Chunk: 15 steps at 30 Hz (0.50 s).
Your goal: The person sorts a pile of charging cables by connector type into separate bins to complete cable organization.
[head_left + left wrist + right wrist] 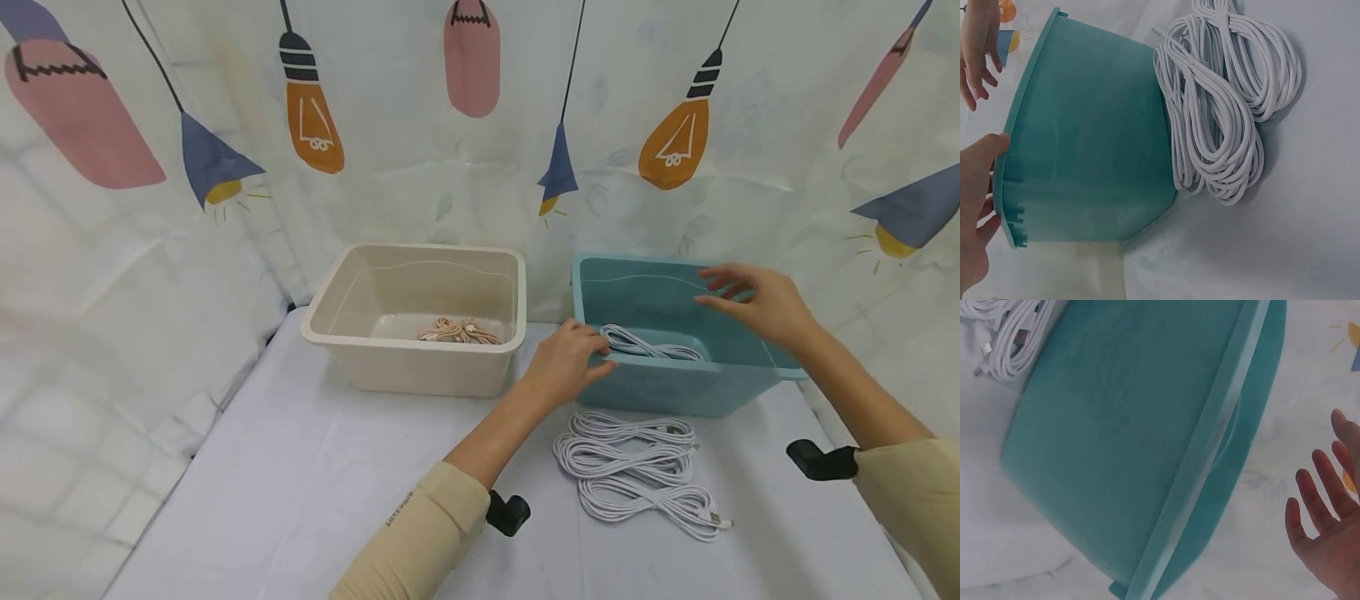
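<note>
A teal plastic bin (652,387) stands at the right of the table with a coiled white cable (648,346) inside. My left hand (566,360) holds its rim at the front left corner; in the left wrist view the thumb and fingers (988,228) meet that rim. Over the bin's right side hangs my right hand (765,304), fingers spread and holding nothing. The right wrist view shows this hand (1335,537) apart from the rim. In front of the bin lie three bundled white USB cables (637,462).
To the left stands a cream bin (412,367) with tan cable bundles (459,332) in it. A white cloth (300,492) covers the table. Behind hangs a curtain (405,192) printed with lamps and bulbs.
</note>
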Each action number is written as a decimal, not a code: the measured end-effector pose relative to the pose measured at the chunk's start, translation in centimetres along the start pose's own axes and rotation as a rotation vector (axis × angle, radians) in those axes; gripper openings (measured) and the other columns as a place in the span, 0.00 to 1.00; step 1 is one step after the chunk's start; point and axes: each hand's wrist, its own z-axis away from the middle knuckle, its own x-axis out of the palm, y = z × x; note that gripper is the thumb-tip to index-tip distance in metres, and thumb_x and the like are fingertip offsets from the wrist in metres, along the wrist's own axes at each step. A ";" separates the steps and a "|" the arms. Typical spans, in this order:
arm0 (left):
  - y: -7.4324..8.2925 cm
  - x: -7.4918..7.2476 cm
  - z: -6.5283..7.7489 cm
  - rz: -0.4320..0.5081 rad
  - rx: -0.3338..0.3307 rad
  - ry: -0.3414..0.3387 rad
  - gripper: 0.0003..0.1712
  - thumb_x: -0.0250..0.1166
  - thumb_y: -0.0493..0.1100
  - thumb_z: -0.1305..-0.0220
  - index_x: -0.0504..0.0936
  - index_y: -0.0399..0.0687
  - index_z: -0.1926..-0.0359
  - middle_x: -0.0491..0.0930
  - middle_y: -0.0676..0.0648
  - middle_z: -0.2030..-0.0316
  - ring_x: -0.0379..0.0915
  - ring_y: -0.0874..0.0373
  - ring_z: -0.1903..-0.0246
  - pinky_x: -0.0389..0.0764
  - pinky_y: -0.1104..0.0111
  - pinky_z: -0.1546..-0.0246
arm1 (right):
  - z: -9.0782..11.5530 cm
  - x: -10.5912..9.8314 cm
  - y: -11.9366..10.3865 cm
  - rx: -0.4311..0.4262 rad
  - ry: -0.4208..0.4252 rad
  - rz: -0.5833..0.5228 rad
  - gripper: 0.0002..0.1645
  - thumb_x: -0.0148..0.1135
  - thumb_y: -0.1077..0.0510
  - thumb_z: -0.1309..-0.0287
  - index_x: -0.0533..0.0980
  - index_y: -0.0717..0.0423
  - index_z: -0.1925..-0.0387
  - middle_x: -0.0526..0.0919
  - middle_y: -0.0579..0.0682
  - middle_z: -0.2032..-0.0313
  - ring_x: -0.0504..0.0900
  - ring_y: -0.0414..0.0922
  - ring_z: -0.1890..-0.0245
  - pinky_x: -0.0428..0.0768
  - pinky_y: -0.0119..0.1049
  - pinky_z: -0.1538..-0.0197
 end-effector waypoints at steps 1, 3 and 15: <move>0.0 0.0 0.0 -0.003 0.001 0.000 0.13 0.69 0.54 0.27 0.91 0.55 0.51 0.88 0.55 0.50 0.78 0.58 0.46 0.83 0.72 0.58 | 0.3 0.1 0.0 -0.018 0.017 0.000 0.25 0.73 0.56 0.32 0.81 0.64 0.39 0.87 0.69 0.52 0.74 0.18 0.63 0.71 0.16 0.63; 0.0 -0.1 0.0 -0.007 0.006 -0.002 0.13 0.69 0.55 0.27 0.91 0.55 0.51 0.88 0.55 0.50 0.78 0.58 0.47 0.83 0.72 0.58 | 0.9 0.2 0.0 -0.039 0.044 -0.008 0.24 0.73 0.58 0.33 0.81 0.65 0.40 0.87 0.69 0.52 0.68 0.12 0.64 0.70 0.13 0.62; -0.1 0.0 0.0 -0.029 0.014 0.008 0.12 0.71 0.54 0.28 0.91 0.56 0.51 0.88 0.56 0.50 0.79 0.58 0.48 0.83 0.72 0.60 | 4.6 2.3 -0.8 -0.094 0.139 -0.091 0.20 0.75 0.64 0.38 0.84 0.61 0.45 0.78 0.17 0.58 0.74 0.14 0.62 0.72 0.13 0.57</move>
